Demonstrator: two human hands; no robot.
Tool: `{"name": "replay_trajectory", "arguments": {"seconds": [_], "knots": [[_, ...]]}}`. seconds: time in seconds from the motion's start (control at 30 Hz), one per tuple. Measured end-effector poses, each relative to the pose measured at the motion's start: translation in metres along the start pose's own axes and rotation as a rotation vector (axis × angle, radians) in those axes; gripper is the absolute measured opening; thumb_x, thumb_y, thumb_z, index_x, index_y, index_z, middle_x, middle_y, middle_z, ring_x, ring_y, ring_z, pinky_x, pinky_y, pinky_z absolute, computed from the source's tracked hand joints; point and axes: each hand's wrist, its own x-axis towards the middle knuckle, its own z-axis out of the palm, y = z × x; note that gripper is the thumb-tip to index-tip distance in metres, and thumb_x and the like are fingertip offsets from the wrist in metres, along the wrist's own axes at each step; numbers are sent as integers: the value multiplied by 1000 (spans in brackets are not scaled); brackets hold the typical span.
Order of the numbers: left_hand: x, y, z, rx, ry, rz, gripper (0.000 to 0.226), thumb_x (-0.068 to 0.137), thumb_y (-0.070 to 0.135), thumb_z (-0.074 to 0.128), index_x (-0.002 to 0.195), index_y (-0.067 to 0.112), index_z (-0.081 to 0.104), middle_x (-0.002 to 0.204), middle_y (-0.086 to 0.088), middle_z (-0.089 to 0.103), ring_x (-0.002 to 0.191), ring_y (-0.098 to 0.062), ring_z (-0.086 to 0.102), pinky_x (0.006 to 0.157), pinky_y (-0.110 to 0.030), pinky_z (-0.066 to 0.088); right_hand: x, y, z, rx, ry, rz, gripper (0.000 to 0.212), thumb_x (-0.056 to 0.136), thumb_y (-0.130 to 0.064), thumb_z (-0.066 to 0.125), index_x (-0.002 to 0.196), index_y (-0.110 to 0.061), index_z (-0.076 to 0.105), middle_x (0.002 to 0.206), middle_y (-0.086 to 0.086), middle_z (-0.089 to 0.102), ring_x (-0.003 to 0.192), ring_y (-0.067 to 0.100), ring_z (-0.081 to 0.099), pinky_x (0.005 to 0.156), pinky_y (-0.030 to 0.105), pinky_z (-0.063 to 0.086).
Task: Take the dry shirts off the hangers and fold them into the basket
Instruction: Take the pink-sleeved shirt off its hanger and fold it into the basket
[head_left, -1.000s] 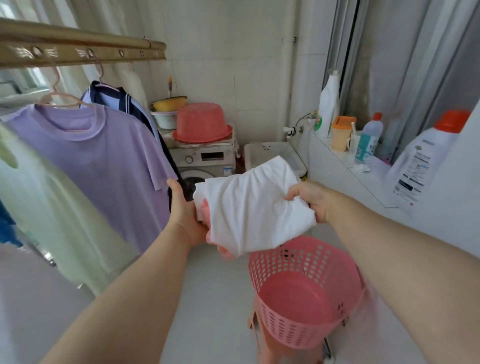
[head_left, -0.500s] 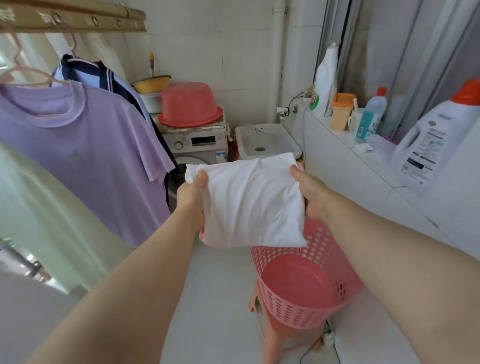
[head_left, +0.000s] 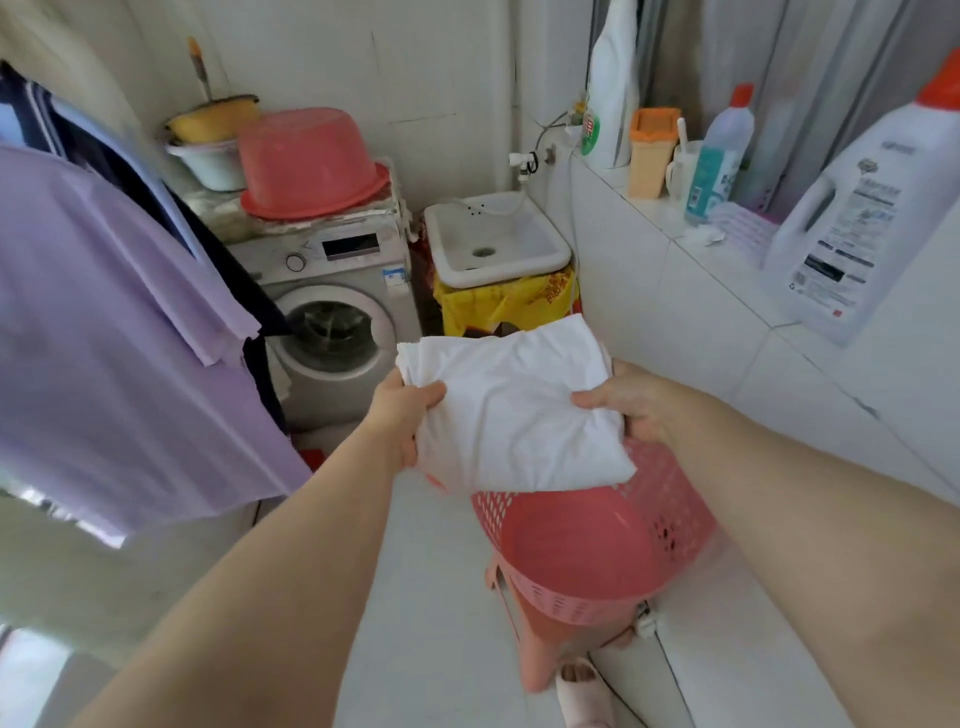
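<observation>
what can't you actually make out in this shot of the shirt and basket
All in the head view:
Fingers of the left hand and right hand: under the white shirt, hidden by cloth.
Far rim of the basket: covered by the shirt.
How the purple shirt hangs: its top lies beyond the left edge.
Label on the detergent jug: print too small and blurred.

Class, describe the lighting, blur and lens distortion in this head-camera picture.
Head view: soft, even daylight with faint shadows; the wide-angle lens bends the tiled ledge and stretches the left forearm; the purple shirt at the left edge looks soft, the folded white shirt sharper.
</observation>
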Motion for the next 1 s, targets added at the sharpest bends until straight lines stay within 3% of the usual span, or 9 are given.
{"name": "replay_trajectory", "arguments": {"seconds": [0.1,0.27,0.4,0.53,0.63,0.73,0.87,0.93,1.0], "knots": [[26,-16,24,81,-80,-95,54,90,6,61,139,20,42,131,-5,54,114,-33,54,96,-58,45,28,17,-21,-51,29,68,79,79,16,61,145,-21,40,133,13,56,116,34,57,96,54,48],[71,-56,67,196,-248,-240,62,80,-14,63,130,16,44,126,-10,57,109,-34,57,78,-50,54,58,44,-57,-178,40,271,60,71,24,47,120,-10,53,122,17,59,112,38,56,96,54,46],[109,-99,100,303,-199,-312,58,77,-18,60,124,12,44,123,-13,55,110,-38,56,83,-55,53,118,100,-95,-373,3,431,92,45,10,59,134,-12,47,125,19,57,108,40,59,89,55,51],[139,-126,120,364,-162,-382,64,81,-18,54,131,18,39,125,-12,53,116,-37,52,91,-57,49,147,128,-110,-610,-41,554,62,65,4,68,125,-2,50,116,23,61,99,40,64,86,53,54],[155,-143,125,412,-174,-487,72,81,-14,60,141,16,33,131,-11,50,118,-36,51,92,-55,49,144,119,-103,-794,-100,582,58,73,-2,68,129,-3,52,118,17,63,102,36,64,92,46,52],[164,-153,130,900,-128,-480,79,81,4,69,146,6,23,139,-13,45,125,-34,49,101,-47,46,141,118,-107,-1171,-252,572,39,87,-17,63,124,-6,60,123,9,64,113,26,61,92,30,47],[173,-152,142,1022,-94,-414,34,90,4,55,123,-2,50,118,-16,61,110,-32,60,92,-39,52,152,120,-107,-1273,-312,526,35,94,-18,50,126,-5,57,126,11,59,108,25,57,95,32,45],[177,-146,147,991,-106,-380,28,91,5,52,119,-1,55,115,-15,63,108,-32,61,92,-39,52,164,112,-103,-1214,-325,504,33,94,-13,48,124,-3,57,111,10,58,94,21,51,78,30,48],[178,-139,151,961,-108,-366,27,90,1,50,116,-1,57,113,-15,64,104,-31,62,91,-42,54,173,103,-94,-1173,-335,447,34,92,-8,49,124,-1,60,115,10,63,90,21,54,74,30,49]]}}
